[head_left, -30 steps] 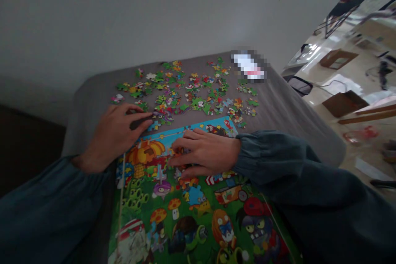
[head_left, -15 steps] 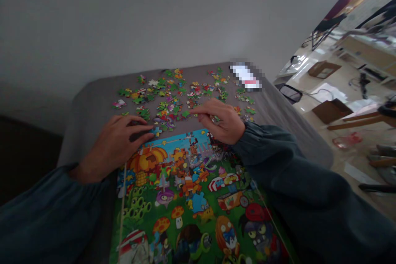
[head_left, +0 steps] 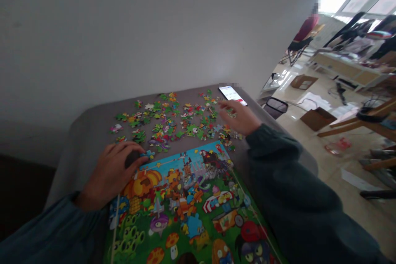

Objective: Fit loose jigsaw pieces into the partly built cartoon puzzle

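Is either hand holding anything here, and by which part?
The left hand is curled over a dark object at the puzzle's top corner. The right hand reaches among loose pieces; whether it holds one cannot be told.

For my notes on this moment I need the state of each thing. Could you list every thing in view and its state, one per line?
Jigsaw puzzle: mostly assembled, flat on the grey surface.
Loose pieces: scattered beyond the puzzle's far edge.
Phone: screen lit, lying flat.
Left hand: resting on the puzzle's far left corner, fingers curled.
Right hand: over the loose pieces; grip unclear.
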Available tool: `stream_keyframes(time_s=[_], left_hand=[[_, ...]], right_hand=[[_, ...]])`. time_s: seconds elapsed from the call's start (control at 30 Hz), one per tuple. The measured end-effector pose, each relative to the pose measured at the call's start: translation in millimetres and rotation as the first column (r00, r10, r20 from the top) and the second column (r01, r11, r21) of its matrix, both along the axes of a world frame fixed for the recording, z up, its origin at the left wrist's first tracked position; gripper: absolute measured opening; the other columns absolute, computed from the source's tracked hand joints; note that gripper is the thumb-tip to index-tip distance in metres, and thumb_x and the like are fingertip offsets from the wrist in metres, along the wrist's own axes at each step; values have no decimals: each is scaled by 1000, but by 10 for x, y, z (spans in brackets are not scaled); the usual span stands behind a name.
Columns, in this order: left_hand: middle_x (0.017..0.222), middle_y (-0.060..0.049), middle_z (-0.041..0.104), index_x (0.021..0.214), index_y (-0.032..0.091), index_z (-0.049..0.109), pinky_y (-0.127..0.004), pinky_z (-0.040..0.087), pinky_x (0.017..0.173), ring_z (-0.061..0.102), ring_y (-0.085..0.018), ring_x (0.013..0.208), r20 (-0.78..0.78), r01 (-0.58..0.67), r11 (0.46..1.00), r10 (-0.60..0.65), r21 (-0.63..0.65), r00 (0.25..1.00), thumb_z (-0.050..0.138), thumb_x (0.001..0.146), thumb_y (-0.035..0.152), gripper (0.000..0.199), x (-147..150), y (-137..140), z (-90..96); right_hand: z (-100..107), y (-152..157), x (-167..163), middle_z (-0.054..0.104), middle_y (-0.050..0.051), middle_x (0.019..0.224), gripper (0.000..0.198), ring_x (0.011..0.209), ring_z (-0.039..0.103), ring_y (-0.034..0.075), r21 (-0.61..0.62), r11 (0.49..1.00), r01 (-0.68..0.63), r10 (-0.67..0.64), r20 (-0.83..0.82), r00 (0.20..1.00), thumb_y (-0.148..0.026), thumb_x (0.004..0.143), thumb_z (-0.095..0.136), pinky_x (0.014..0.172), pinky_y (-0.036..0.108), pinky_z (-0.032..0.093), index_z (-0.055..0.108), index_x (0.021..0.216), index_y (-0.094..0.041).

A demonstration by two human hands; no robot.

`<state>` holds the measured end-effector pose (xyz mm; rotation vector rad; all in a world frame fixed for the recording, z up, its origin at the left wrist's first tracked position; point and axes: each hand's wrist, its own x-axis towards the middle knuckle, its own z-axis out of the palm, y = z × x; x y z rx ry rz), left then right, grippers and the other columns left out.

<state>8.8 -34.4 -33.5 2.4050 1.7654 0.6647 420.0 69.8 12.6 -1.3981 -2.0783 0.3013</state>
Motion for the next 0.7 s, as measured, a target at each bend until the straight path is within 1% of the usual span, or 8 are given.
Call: stream_keyframes(time_s=[0.03,0.07,0.1,0.17,0.23,0.4,0.5,0.7], left_hand=[[107,-7,75,95,32,68,-55,45,99,64,-36,109,5,-5,1000,5,-5,1000,47,95,73,47,-5,-3,-6],[107,-8,74,95,32,67,-56,44,100,64,-36,110,9,-8,1000,8,-9,1000,47,95,73,46,-9,-3,-12],[107,-8,74,95,32,67,-56,44,100,64,-37,110,13,-9,1000,10,-13,1000,47,95,72,45,-13,-1,-18],[107,-8,74,94,32,66,-57,44,100,64,-37,109,22,-6,1000,7,-21,1000,47,95,71,43,-19,6,-25],[108,-7,74,94,32,65,-56,45,99,64,-36,109,29,-4,1000,5,-27,1000,47,95,69,41,-22,10,-24],[106,-6,74,94,33,63,-52,45,98,64,-34,108,36,-7,999,9,-45,999,48,95,66,37,-10,-8,6],[108,-6,74,96,31,63,-52,44,99,64,-34,108,35,-11,998,13,-60,999,46,95,66,39,5,-13,23],[109,-8,75,95,28,64,-53,45,101,63,-35,110,41,-12,998,14,-70,999,41,94,70,48,-5,32,12]], right_hand=[[44,118,279,72,12,126,43,109,68,26,-66,972,226,-225,18,974,-30,94,60,97,44,54,64,136,-21],[69,214,562,68,16,131,48,114,66,28,-90,931,355,-352,43,935,-31,94,58,100,46,53,60,140,-17],[72,278,830,65,21,134,51,119,64,32,-111,892,437,-432,70,899,-31,95,55,104,49,50,57,142,-12],[6,309,1264,68,26,126,49,116,66,35,-203,819,537,-517,147,844,-37,96,55,104,50,49,62,134,-8],[-130,259,1522,75,23,112,42,107,71,33,-331,760,559,-510,228,829,-43,97,56,99,44,52,70,119,-10],[-467,225,1646,64,24,141,60,133,61,39,-385,650,655,-538,374,755,-52,97,53,112,48,46,61,138,-9],[-546,286,1658,59,24,149,65,140,56,38,-380,626,681,-534,428,730,-53,99,48,115,48,44,54,146,-9],[-547,286,1728,58,24,150,70,138,59,38,-349,622,701,-515,492,702,-59,100,46,114,50,45,51,151,-12]])
